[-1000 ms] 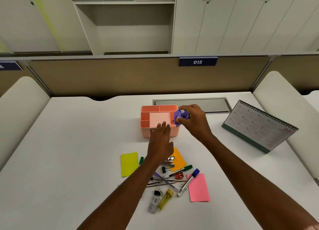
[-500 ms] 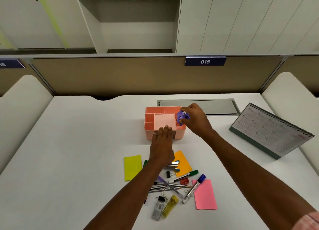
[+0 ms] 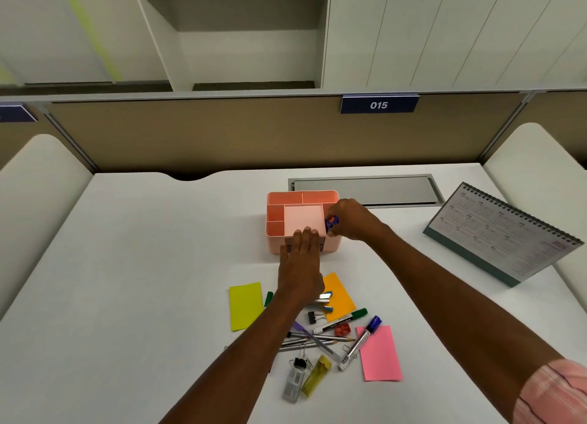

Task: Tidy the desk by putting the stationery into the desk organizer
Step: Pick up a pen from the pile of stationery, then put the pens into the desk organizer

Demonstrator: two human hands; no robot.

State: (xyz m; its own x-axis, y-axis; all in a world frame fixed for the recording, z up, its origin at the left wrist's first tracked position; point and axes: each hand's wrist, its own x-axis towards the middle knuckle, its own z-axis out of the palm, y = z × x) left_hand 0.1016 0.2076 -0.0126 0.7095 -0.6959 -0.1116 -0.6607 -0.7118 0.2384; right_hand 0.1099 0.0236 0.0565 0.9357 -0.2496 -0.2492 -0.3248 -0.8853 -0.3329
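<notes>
A pink desk organizer with several compartments stands at the middle of the white desk. My right hand pinches a small purple object low in the organizer's right-hand compartment. My left hand lies flat with straight fingers against the organizer's front wall. Nearer to me lies loose stationery: a yellow sticky note, an orange note, a pink note, a green-capped marker, a blue-capped marker, pencils, a black binder clip and a yellow-green case.
A desk calendar stands at the right. A grey cable hatch lies behind the organizer. A brown partition with a "015" label closes the far edge. White chair backs flank the desk on both sides.
My right hand has lowered the purple object from above the organizer's right rim down into the right compartment. My left hand has stayed against the organizer's front.
</notes>
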